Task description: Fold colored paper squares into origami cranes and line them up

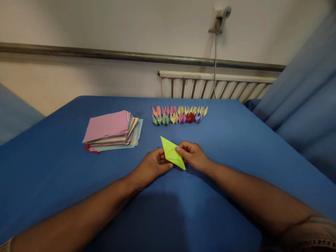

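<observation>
A lime green folded paper point(171, 152), shaped like a long pointed diamond, sits just above the blue table point(52, 164) at the centre. My left hand point(152, 166) pinches its left edge with fingers closed. My right hand point(193, 155) grips its right side, fingers pressed on the paper's top face. Both forearms reach in from the bottom of the view.
A stack of coloured paper sheets point(112, 131), pink on top, lies to the left. A row of several small folded paper figures point(180, 114) in mixed colours stands behind the hands. A radiator point(215, 85) and blue curtain point(307, 91) lie beyond the table.
</observation>
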Motion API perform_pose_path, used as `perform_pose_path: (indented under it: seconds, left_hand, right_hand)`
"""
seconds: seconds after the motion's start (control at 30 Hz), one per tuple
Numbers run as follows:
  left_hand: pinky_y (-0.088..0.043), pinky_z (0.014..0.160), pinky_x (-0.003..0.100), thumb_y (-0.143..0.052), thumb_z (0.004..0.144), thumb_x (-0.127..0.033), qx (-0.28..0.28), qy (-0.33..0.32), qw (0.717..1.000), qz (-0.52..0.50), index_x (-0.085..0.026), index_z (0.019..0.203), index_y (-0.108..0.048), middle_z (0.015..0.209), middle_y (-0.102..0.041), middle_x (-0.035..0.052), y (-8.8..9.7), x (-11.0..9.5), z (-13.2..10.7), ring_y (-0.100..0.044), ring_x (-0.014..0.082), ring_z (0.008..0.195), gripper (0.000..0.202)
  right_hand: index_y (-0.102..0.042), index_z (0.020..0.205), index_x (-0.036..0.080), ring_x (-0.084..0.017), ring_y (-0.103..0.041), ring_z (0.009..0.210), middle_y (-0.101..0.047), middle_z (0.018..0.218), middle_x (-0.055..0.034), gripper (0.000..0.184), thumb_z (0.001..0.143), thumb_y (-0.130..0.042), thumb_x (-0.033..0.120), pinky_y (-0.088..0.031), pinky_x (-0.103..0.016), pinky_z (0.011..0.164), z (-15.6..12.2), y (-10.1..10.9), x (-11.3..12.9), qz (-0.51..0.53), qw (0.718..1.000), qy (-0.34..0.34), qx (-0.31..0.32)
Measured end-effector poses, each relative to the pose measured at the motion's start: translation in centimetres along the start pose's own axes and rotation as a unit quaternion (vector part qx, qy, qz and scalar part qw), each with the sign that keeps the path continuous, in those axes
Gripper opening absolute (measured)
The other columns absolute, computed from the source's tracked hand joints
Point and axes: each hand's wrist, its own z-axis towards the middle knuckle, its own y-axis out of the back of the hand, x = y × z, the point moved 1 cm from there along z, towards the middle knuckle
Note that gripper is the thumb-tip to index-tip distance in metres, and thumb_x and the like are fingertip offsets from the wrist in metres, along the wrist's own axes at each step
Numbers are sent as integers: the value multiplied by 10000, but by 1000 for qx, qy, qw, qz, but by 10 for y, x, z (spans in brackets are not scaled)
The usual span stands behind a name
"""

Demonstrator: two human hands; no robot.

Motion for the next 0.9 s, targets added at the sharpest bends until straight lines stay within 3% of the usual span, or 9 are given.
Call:
perform_pose_path:
  seconds: [0.23,0.43,0.63,0.8,0.9]
  left_hand:
    - [-510,705,281,-760,664,-304,-55,-26,997,55,-146,960,-640,846,-718,32,0,4,0,-663,169,751,356]
    - [-509,776,303,-799,607,-261,-38,-38,997,59,-156,944,-646,884,-716,40,-3,2,-4,-663,181,793,385]
    - [-490,640,259,-649,770,-426,-22,-58,993,105,-131,836,-675,723,-694,46,-1,-1,-4,-626,149,636,304]
    - [-488,625,264,-558,822,-507,-35,-51,994,86,-130,777,-681,654,-677,51,1,-1,-4,-626,158,616,399]
    - [-495,649,283,-550,822,-523,-36,-37,998,43,-119,795,-685,689,-688,72,3,0,-5,-639,174,643,427]
  right_hand:
    - [-491,620,190,-76,-354,476,-431,521,61,422,790,-586,565,-294,-213,459,-2,1,1,-52,998,23,28]
    - [-483,610,197,-79,-352,452,-432,498,61,459,777,-570,616,-292,-218,442,-3,1,1,-42,999,6,26]
    - [-478,621,195,-80,-369,482,-444,530,59,443,775,-590,595,-316,-224,479,-4,0,-1,-37,998,26,36]
    - [-508,841,201,-111,-524,608,-587,710,30,333,729,-718,435,-413,-248,586,-11,-5,-3,-33,997,49,47]
    - [-519,949,206,-135,-575,717,-633,826,-1,267,785,-675,348,-442,-272,662,-14,-7,-3,-70,993,79,48]
